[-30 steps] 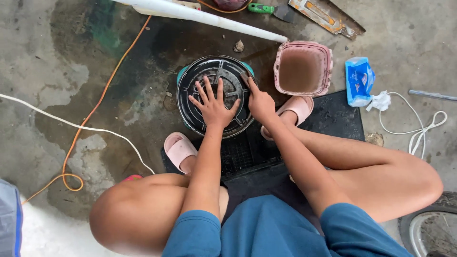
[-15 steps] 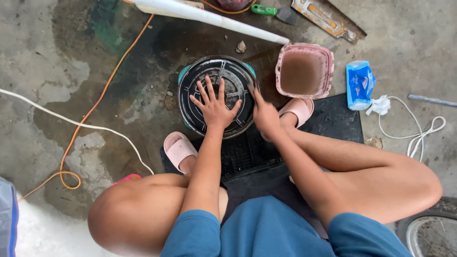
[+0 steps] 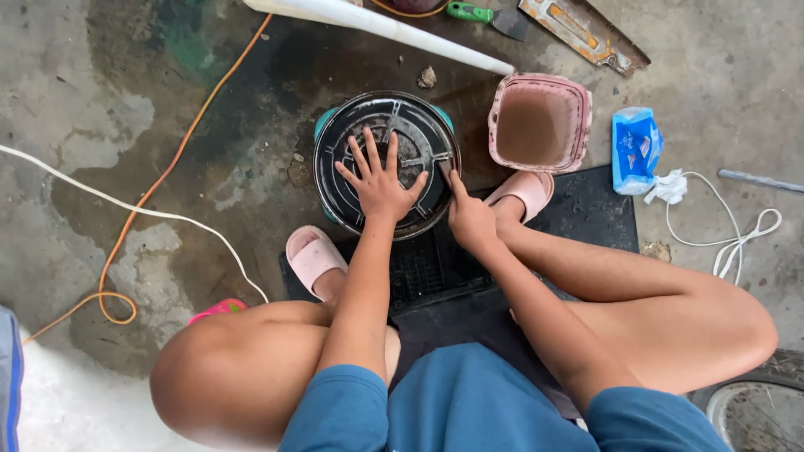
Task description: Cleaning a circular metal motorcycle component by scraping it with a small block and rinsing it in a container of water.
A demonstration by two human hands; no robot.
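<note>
Right hand (image 3: 471, 219) has slid from the round black grille's (image 3: 387, 163) 3 o'clock rim down to about 4 o'clock, fingers narrow, pinching something small against the edge; can't tell what. Left hand (image 3: 378, 186) stays flat, fingers spread wide, pinning the grille on the wet floor (image 3: 251, 176). So scrubbing is working round the rim. Pink tub (image 3: 539, 124) of brown water at 2 o'clock, white pipe (image 3: 381, 27) at 12, pink slippers (image 3: 310, 255) crowd 6.

The left hand (image 3: 381, 186) lies flat with fingers spread wide, arm stretched forward. The right hand (image 3: 469, 216) sits beside it, fingers drawn together and pointing forward, wrist slightly bent.
</note>
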